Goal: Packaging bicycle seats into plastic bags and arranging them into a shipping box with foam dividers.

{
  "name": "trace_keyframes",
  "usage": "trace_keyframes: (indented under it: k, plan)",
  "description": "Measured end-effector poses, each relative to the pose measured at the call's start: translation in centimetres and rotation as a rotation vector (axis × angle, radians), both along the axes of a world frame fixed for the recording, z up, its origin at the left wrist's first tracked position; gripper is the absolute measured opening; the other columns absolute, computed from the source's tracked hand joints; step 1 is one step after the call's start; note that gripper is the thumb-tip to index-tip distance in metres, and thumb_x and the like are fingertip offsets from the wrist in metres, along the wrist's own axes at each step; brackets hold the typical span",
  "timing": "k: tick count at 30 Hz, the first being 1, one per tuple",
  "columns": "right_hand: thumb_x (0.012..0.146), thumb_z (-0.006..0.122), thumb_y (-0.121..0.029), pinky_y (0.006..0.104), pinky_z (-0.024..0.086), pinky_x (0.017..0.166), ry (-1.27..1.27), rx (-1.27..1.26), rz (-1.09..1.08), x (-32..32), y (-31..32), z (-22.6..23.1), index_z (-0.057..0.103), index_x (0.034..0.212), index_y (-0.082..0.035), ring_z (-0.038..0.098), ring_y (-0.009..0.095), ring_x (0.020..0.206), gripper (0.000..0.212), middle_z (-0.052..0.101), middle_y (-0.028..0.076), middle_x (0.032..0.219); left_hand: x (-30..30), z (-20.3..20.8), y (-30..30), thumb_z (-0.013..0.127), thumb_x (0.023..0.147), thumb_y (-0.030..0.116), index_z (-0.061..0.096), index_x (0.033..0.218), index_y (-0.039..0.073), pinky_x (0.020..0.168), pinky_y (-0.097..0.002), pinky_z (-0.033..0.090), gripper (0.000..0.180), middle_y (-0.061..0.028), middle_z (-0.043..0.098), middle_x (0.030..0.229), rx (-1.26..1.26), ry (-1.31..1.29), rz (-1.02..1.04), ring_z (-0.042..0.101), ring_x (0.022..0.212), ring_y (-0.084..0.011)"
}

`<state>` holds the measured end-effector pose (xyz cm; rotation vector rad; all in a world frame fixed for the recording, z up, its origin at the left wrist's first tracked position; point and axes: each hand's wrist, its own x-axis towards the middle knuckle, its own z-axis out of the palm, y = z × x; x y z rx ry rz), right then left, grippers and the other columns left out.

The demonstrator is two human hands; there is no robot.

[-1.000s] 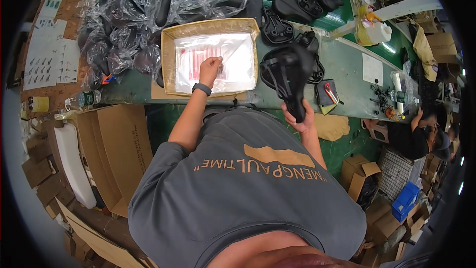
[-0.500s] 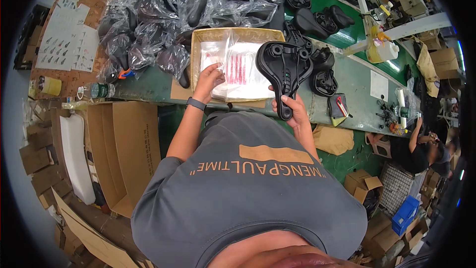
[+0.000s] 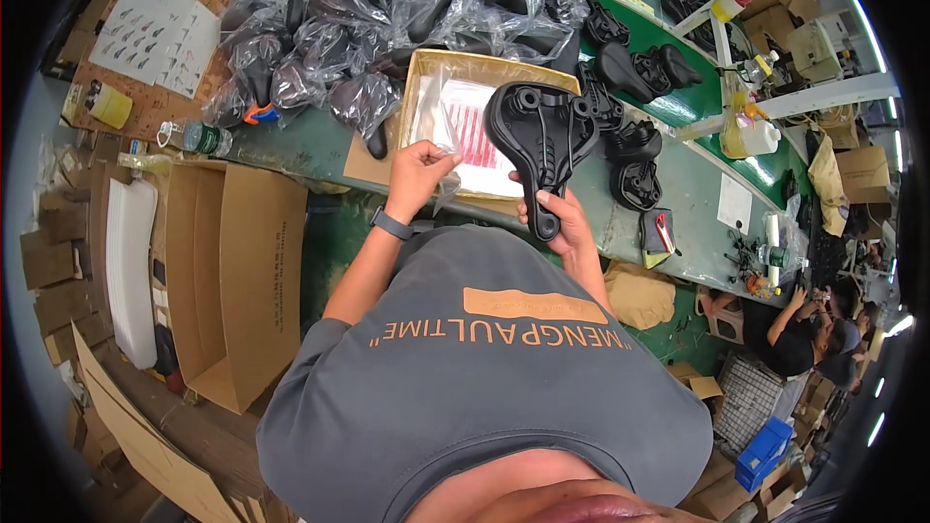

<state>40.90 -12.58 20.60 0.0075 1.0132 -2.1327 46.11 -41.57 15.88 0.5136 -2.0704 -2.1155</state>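
Observation:
My right hand grips a black bicycle saddle by its narrow nose. Its underside faces up, showing the rails, and its wide end points away from me over the box's right part. With fingertips pinched together, my left hand holds the edge of a clear plastic bag. This bag hangs over the left part of a shallow cardboard box, in which clear bags with red print lie stacked. Bag and saddle are apart.
Bagged saddles are heaped beyond the box. Bare saddles lie to the right on the green table. An open carton stands at left, near a plastic bottle. Another person is at far right.
My left hand has closed on the plastic bag and drawn it toward me, off the middle of the stack. The saddle has shifted slightly toward the bag. The whole view has tilted.

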Motion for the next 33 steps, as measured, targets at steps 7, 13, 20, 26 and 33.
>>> trace_keyframes:
  k: [7, 13, 20, 26, 33]
  plan:
    - [0.096, 0.071, -0.003, 0.0413, 0.066, 0.082, -0.125, 0.035, 0.176, 2.1, -2.7, 0.0, 0.054, 0.135, 0.002, 0.075, 0.029, 0.095, 0.043, 0.07, 0.018, 0.107, 3.2, 2.8, 4.0, 0.083, 0.089, 0.011, 0.076, 0.093, -0.002, 0.067, -0.0313, 0.053, 0.015, -0.0037, 0.073, 0.076, -0.221, 0.025, -0.12, 0.064, 0.071, -0.0101]
    - [0.096, 0.073, -0.006, 0.0398, 0.066, 0.081, -0.057, 0.119, 0.312, 2.3, -4.8, 0.5, 0.056, 0.132, 0.003, 0.075, 0.027, 0.092, 0.041, 0.071, 0.018, 0.11, 6.6, 3.2, 3.3, 0.063, 0.104, 0.008, 0.074, 0.103, -0.003, 0.081, -0.0317, 0.056, 0.015, -0.0083, 0.077, 0.096, 0.028, 0.043, -0.386, 0.071, 0.082, -0.0167]
    - [0.094, 0.073, -0.005, 0.0386, 0.065, 0.08, -0.066, 0.148, 0.396, 4.1, -7.7, 1.8, 0.051, 0.137, 0.0, 0.075, 0.026, 0.091, 0.048, 0.069, 0.015, 0.108, 9.1, 2.1, -0.3, 0.074, 0.093, 0.002, 0.079, 0.101, -0.003, 0.072, -0.0312, 0.058, 0.011, -0.0064, 0.079, 0.087, 0.124, -0.033, -0.18, 0.073, 0.078, -0.0131]
    - [0.093, 0.075, -0.004, 0.0384, 0.066, 0.077, 0.019, 0.177, 0.396, 5.5, -15.5, 0.8, 0.049, 0.138, 0.0, 0.074, 0.025, 0.086, 0.052, 0.069, 0.014, 0.105, 9.8, 4.1, -6.6, 0.074, 0.091, 0.011, 0.079, 0.089, 0.0, 0.069, -0.0314, 0.057, 0.012, -0.0075, 0.077, 0.076, -0.085, -0.075, -0.242, 0.073, 0.073, -0.0133]
    - [0.098, 0.075, -0.014, 0.034, 0.06, 0.08, -0.504, -0.174, 0.071, 5.5, -18.7, -2.2, 0.049, 0.137, 0.001, 0.065, 0.022, 0.089, 0.05, 0.063, 0.015, 0.106, 10.2, 0.7, -18.6, 0.063, 0.109, 0.015, 0.069, 0.124, 0.001, 0.095, -0.0344, 0.061, 0.021, -0.01, 0.077, 0.119, 0.917, 0.168, -0.107, 0.074, 0.106, -0.0192]
